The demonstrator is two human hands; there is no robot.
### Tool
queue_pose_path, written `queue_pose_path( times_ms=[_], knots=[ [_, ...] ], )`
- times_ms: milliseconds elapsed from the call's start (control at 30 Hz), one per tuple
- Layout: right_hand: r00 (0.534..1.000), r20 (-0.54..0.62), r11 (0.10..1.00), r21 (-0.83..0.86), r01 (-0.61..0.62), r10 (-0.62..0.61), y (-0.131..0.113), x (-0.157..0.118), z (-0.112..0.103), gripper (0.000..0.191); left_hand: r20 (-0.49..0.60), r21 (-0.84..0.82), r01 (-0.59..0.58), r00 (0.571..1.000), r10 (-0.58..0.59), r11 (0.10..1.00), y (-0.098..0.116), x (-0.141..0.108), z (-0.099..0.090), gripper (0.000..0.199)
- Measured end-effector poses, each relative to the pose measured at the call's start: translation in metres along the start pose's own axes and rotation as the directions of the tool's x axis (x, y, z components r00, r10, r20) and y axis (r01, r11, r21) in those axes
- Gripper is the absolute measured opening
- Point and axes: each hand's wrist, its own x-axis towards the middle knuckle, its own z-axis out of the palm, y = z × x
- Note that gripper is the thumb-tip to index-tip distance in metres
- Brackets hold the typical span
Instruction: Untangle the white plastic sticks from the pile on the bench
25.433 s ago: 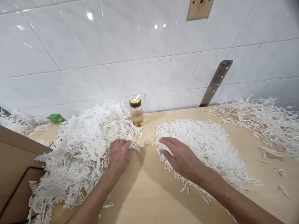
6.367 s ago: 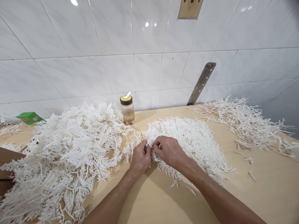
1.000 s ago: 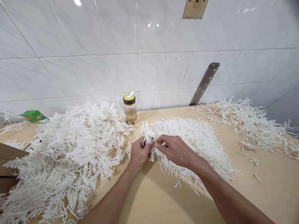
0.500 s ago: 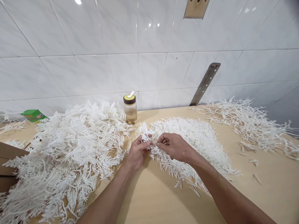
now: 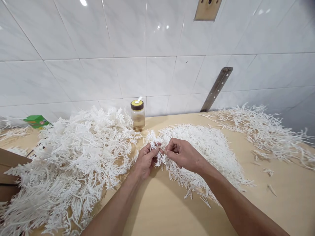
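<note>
My left hand (image 5: pixel 145 160) pinches a small white branched sprig (image 5: pixel 153 139) between thumb and fingers, near the middle of the table. Just to its right, my right hand (image 5: pixel 180 153) is closed in a pinch at the sprig's side; what its fingertips grip is too small to make out. Behind and below my right hand spreads a flat pile of short white pieces (image 5: pixel 209 144). A larger, looser heap of white branched sprigs (image 5: pixel 81 154) lies to the left of my left hand.
A jar with a yellow and black lid (image 5: pixel 138 116) stands by the tiled wall. Bare white stems (image 5: pixel 261 131) lie at the right. At the left are a green box (image 5: pixel 36 121) and a brown carton (image 5: pixel 11 160). A metal bracket (image 5: pixel 216 90) leans against the wall.
My fingers have shifted very slightly around the sprig. Both hands stay in nearly the same place, and the piles look unchanged.
</note>
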Motion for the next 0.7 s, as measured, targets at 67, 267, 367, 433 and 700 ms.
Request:
queue_pose_path(
  times_ms=[67, 267, 367, 433, 700],
  knots=[
    [1.000, 0.000, 0.999, 0.035, -0.019, 0.019, 0.0006, 0.0010, 0.0001, 0.032, -0.011, -0.031, -0.006, 1.000, 0.006, 1.000, -0.0005, 0.0014, -0.0011, 0.047],
    [0.997, 0.074, 1.000, 0.021, -0.014, 0.012, 0.0003, 0.0017, -0.0006, 0.030, -0.095, -0.077, -0.027, 0.995, 0.020, 0.997, -0.0018, 0.0052, -0.0048, 0.043],
    [0.998, 0.062, 1.000, -0.008, -0.021, 0.022, 0.0021, 0.0022, -0.0013, 0.026, -0.112, -0.093, -0.012, 0.994, 0.002, 0.996, -0.0008, 0.0047, -0.0045, 0.042],
    [0.998, 0.051, 0.999, -0.045, -0.024, 0.027, 0.0029, 0.0021, -0.0020, 0.022, -0.117, -0.108, -0.009, 0.993, -0.003, 0.994, 0.0000, 0.0041, -0.0033, 0.041],
    [0.996, -0.043, 0.944, -0.323, 0.061, -0.079, 0.0000, 0.0001, -0.0071, 0.016, -0.031, 0.069, -0.060, 0.998, 0.062, 0.996, -0.0043, 0.0028, -0.0025, 0.032]
  ],
)
